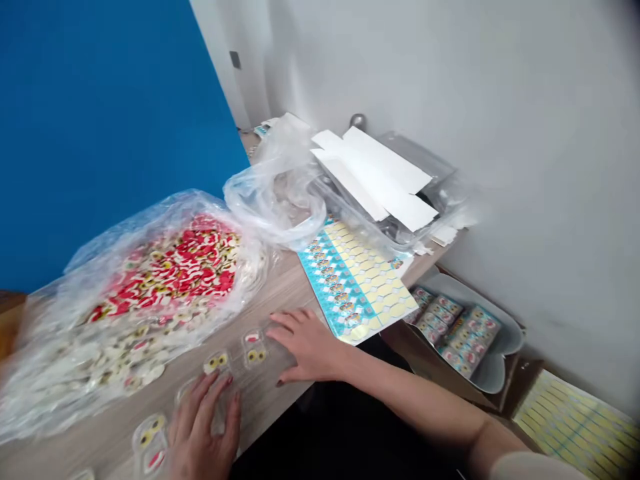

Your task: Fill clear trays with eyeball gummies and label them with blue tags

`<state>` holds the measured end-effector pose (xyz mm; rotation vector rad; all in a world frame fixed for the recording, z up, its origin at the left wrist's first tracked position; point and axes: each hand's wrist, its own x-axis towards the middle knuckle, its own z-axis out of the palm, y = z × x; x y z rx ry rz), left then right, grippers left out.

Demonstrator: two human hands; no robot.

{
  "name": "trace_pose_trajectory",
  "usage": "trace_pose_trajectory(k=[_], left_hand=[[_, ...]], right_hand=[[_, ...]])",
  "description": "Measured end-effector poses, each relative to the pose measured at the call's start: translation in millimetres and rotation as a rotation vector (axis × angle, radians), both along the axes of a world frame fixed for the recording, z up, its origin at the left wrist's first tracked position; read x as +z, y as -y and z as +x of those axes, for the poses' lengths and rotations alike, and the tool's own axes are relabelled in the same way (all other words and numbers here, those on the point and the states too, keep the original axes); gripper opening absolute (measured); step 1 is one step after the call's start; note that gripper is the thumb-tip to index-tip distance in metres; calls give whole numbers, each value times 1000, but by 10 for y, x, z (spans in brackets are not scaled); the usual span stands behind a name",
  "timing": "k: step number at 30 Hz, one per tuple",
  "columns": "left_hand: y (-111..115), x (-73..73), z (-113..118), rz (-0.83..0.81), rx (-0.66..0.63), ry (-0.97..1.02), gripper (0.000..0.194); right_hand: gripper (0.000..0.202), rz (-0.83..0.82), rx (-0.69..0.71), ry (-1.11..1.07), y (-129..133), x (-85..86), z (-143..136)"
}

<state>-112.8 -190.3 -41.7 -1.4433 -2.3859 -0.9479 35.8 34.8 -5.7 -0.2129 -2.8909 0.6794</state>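
Observation:
My left hand [205, 427] rests low over the table with its fingers spread, partly covering a small clear plastic tray [216, 362] that shows two yellow eye-shaped pieces. To its right, my right hand [310, 343] lies palm down on the wood, fingers stretched out and holding nothing. Just left of those fingertips sits another clear tray [254, 350] with one red-and-white piece and two yellow eye pieces. A third tray [151, 443], left of my left hand, carries the same kinds of pieces. What lies beneath my left palm is hidden.
A large clear bag [165, 267] of loose red, white and yellow pieces spreads across the table's left side. Printed blue-and-yellow sheets [357, 280] lie to the right, with white card [375, 177] and plastic behind. Below the table edge, a box [500, 370] contains packed items beside yellow sheets [575, 423].

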Motion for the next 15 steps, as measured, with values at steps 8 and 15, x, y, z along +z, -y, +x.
trace_pose_trajectory(k=[8, 15], left_hand=[[-830, 136, 1075, -349, -159, 1473, 55], [-1377, 285, 1293, -51, -69, 1877, 45]], right_hand=[[55, 301, -330, 99, -430, -320, 1463], [28, 243, -428, -97, -139, -287, 1443]])
